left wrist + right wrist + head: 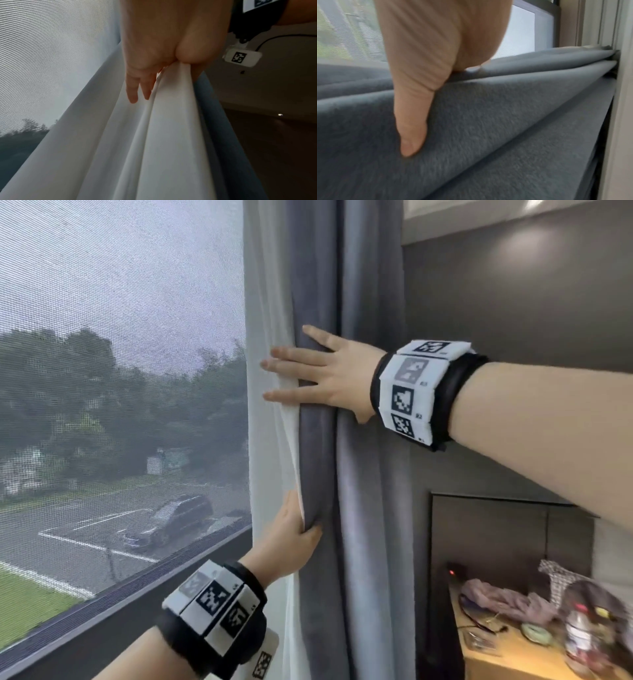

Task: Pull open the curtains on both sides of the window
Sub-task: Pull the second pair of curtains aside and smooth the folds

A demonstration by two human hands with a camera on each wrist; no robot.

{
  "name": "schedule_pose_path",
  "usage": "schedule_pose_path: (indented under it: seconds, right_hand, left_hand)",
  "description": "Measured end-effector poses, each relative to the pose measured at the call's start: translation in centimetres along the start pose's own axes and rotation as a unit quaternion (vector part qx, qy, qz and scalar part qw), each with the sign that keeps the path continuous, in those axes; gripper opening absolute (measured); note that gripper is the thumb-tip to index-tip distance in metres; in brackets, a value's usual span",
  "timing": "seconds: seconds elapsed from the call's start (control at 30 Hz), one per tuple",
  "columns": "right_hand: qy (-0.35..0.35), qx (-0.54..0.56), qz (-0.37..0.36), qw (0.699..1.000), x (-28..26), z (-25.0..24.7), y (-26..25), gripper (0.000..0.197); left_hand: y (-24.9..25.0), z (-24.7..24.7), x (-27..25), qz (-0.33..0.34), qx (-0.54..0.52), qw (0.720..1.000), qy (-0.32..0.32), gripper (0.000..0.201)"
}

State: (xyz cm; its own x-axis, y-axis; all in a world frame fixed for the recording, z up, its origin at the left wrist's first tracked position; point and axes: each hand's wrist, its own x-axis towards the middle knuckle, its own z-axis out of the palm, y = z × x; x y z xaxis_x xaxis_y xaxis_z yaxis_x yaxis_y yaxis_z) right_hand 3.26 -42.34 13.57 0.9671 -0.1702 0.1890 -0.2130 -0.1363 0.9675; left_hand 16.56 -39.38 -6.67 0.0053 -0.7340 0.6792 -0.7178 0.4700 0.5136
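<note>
The left hand (291, 537), low beside the window (120, 371), pinches the white sheer curtain (270, 302) edge between thumb and straight fingers. Higher up, the right hand (318, 371) lies flat, fingers spread, on the bunched grey curtain (370, 474). A cluttered wooden table (507, 655) stands at right.
</note>
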Motion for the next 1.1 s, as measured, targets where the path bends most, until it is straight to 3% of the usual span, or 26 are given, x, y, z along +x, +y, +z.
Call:
schedule_pose_path:
  seconds: [0.1,0.27,0.4,0.5,0.6,0.67,0.77,0.93,1.03,1.1]
  right_hand:
    - [-0.006,-0.022,0.000,1.000,2.3,-0.9,-0.4,0.108]
    - [-0.086,-0.008,0.005,0.996,4.0,-2.8,-0.4,0.065]
    - [-0.110,0.059,0.056,0.991,3.2,-2.3,0.4,0.045]
    - [-0.094,0.104,0.089,0.986,2.2,-1.1,0.9,0.038]
    - [-0.085,0.133,0.104,0.982,1.5,0.2,1.5,0.034]
    - [-0.076,0.158,0.113,0.978,1.2,1.2,1.9,0.035]
    - [-0.058,0.187,0.124,0.973,0.8,2.7,2.6,0.038]
    - [-0.023,0.216,0.112,0.970,0.7,6.1,3.6,0.041]
    - [0.001,0.226,0.096,0.969,1.2,8.4,4.2,0.050]
    - [0.020,0.231,0.089,0.969,1.3,10.0,4.4,0.070]
  left_hand:
    - [-0.2,0.2,0.1,0.054,0.018,0.998,-0.006,0.070]
    - [-0.3,-0.4,0.3,0.047,0.011,0.998,-0.030,0.059]
    - [-0.9,-2.3,0.4,0.037,-0.010,0.998,-0.057,0.048]
    - [-2.1,-4.1,1.4,-0.013,-0.024,0.999,0.028,0.070]
    - [-3.7,-5.7,2.8,-0.056,-0.025,0.984,0.168,0.062]
    - [-4.7,-6.1,3.6,-0.128,-0.037,0.972,0.194,0.063]
    - [-5.8,-5.1,3.9,-0.215,-0.076,0.964,0.138,0.070]
    - [-6.0,-1.4,4.1,-0.213,-0.182,0.958,0.056,0.062]
    - [-5.6,1.2,4.8,-0.243,-0.233,0.941,0.008,0.102]
    - [-4.3,3.1,5.5,-0.247,-0.223,0.943,-0.022,0.119]
